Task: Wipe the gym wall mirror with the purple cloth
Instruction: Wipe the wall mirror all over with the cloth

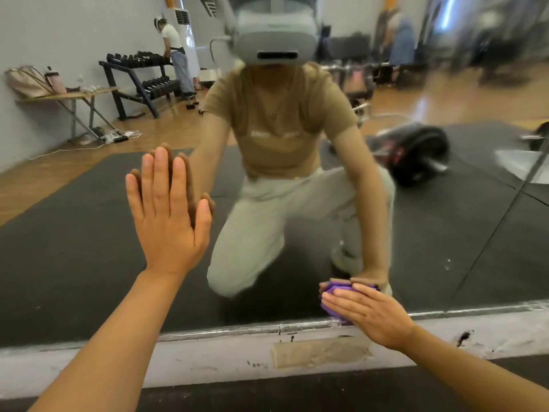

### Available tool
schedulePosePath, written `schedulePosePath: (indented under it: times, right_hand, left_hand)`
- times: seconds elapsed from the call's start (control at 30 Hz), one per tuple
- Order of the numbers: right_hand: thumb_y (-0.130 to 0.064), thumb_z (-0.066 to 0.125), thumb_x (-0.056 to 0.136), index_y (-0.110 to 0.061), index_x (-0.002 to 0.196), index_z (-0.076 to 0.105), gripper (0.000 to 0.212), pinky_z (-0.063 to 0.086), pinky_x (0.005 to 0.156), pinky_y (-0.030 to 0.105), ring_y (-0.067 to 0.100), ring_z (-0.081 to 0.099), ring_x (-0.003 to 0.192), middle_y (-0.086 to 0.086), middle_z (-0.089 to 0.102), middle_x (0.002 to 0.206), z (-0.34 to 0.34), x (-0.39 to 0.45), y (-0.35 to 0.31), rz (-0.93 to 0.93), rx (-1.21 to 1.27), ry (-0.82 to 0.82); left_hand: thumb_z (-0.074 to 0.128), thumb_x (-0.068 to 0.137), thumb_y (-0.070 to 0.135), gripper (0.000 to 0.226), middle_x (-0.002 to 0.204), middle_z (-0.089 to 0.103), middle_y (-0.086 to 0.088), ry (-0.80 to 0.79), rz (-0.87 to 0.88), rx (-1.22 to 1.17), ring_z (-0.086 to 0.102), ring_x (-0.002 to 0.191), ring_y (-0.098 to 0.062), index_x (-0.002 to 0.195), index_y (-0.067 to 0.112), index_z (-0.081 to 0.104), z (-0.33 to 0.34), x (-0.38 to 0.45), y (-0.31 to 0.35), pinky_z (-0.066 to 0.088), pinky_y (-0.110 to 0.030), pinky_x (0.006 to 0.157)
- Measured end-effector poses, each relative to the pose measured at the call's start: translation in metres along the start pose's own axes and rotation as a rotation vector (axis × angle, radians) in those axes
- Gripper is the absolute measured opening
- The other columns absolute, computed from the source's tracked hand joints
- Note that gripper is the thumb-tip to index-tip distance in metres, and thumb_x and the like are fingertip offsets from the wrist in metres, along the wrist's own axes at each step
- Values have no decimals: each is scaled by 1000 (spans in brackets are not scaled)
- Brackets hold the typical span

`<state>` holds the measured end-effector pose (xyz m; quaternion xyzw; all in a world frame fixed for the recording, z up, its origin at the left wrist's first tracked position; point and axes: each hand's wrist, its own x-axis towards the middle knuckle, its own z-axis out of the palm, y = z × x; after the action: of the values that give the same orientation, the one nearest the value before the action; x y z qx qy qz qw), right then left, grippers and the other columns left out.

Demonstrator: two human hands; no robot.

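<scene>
Purple cloth (337, 301): one, folded, pressed flat against the wall mirror (445, 233) at its lower edge, just above the metal trim (237, 330).
Right hand (368, 312): palm and fingers flat over the cloth, pinning it to the glass.
Left hand (169, 215): empty, fingers spread, braced on the mirror, up-left of the cloth.
Unwiped glass likely lies above and leftward.

Wood floor (445, 99), black mats (74, 233), dumbbell rack (142, 81), folding table (68, 98), grey wall (59, 31).

My left hand (169, 215) lies flat against the mirror (460, 233), fingers spread upward. My right hand (368, 313) presses the purple cloth (334, 298) against its bottom edge.
</scene>
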<state>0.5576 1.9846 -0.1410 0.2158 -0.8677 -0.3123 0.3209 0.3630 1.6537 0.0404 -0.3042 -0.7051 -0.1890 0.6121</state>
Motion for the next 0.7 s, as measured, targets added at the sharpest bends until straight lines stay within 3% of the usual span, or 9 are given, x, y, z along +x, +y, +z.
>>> schedulePosePath:
  times: [0.07, 0.17, 0.3, 0.4, 0.5, 0.57, 0.7]
  right_hand:
    - [-21, 21, 109, -14, 162, 4, 56, -1, 127, 38, 18, 1, 156, 2, -2, 170, -12, 16, 20, 145, 22, 130]
    - [-29, 25, 111, -11, 162, 8, 56, 3, 127, 40, 20, 4, 156, 4, 1, 170, -40, 40, 58, 378, 61, 326]
    - [-30, 23, 111, -9, 161, 8, 57, 2, 126, 45, 24, 3, 156, 6, 0, 170, -47, 45, 62, 505, 84, 364]
    - [-23, 32, 105, -13, 162, 3, 65, -2, 126, 45, 23, -1, 156, 4, -4, 170, -21, 9, 32, 343, -9, 176]
    - [-21, 68, 72, -15, 162, -1, 114, -3, 126, 43, 21, -4, 156, 2, -7, 170, 0, -29, -3, 36, -51, -145]
    - [-20, 84, 56, -14, 162, -1, 136, -4, 126, 43, 21, -4, 156, 2, -5, 170, 6, -37, -12, -11, -21, -269]
    - [-15, 80, 62, -14, 162, 0, 128, -2, 126, 40, 19, -2, 156, -1, -1, 170, 6, -36, -6, -58, -35, -252]
  left_hand:
    - [36, 105, 29, 58, 155, 28, -28, 13, 5, 4, 0, 156, -19, 154, -1, 25, 0, 1, 0, 3, -46, 126]
    - [36, 105, 28, 58, 154, 28, -28, 28, 4, -4, 0, 156, -19, 154, -2, 26, 2, 2, 3, 2, -46, 126]
    - [37, 104, 26, 58, 155, 27, -28, 37, 4, -8, 1, 156, -20, 154, -2, 26, 2, 2, 3, 4, -48, 126]
    - [36, 104, 26, 59, 156, 25, -27, 39, 6, -10, 1, 156, -20, 155, 0, 23, 2, 2, 4, 4, -48, 126]
    - [35, 104, 27, 59, 156, 25, -27, 43, 13, -7, 1, 156, -20, 156, 0, 22, 2, 2, 3, 3, -48, 126]
    - [34, 105, 27, 59, 156, 24, -27, 43, 9, -3, 1, 156, -20, 155, 0, 22, 3, 2, 3, 3, -47, 126]
    - [34, 105, 27, 58, 154, 26, -29, 37, 8, -13, 0, 156, -19, 154, -1, 23, 1, 3, 3, 2, -46, 126]
